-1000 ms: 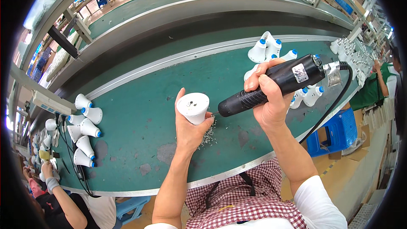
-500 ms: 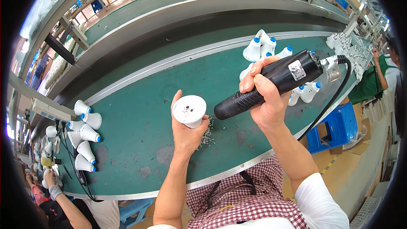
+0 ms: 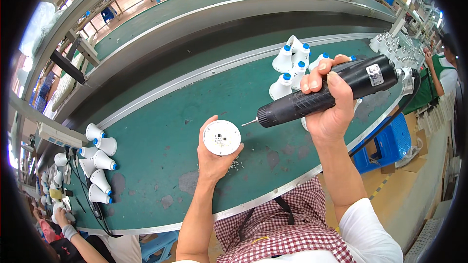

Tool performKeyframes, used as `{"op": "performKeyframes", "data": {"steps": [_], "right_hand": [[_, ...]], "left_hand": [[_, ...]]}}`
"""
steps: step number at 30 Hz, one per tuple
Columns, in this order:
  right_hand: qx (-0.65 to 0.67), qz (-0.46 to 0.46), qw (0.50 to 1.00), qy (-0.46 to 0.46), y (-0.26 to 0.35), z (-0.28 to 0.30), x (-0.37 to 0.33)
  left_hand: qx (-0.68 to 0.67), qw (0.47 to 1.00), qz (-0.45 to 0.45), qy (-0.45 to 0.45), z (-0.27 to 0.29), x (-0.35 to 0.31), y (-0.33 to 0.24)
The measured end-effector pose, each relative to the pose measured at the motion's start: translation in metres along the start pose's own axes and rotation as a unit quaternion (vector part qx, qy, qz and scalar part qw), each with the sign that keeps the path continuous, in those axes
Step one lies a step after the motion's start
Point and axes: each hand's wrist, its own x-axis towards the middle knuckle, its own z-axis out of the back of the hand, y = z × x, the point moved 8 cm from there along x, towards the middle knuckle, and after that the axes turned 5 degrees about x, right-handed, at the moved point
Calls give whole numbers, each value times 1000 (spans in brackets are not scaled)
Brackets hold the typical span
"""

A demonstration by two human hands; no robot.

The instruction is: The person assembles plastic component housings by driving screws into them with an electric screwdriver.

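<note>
Sitting in the left hand (image 3: 213,164) is a white cone-shaped piece (image 3: 222,138), its wide round face turned up at the camera, with a few little dark parts on it. It's over the middle of the green work surface (image 3: 156,165), and thumb and fingers are wrapped around its sides, so that hand is gripping it. Small pale scraps (image 3: 236,165) are scattered just beside that thumb. Over on the right, the right hand (image 3: 332,112) is closed around a chunky black power screwdriver (image 3: 363,74), tilted so the thin metal bit (image 3: 250,122) points left toward the cone, near it but not touching. A black cable (image 3: 370,138) trails off the back end. Past that, there's a bunch of white cones with blue tips (image 3: 282,61) behind the tool, plus another bunch (image 3: 104,145) well off to the left. A blue plastic stool (image 3: 392,139) is down by the right edge.
</note>
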Motion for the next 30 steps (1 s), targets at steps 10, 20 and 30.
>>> {"op": "performKeyframes", "data": {"steps": [10,20,30], "right_hand": [[-37,-18,999,25,-9,-8,-6],[-69,-42,995,60,-16,-11,-8],[-149,-59,980,117,-20,-21,-9]], "left_hand": [[69,997,-30,-3,-4,-1,-2],[91,995,-48,-1,-5,-1,-5],[104,993,-54,18,-9,-2,-8]]}}
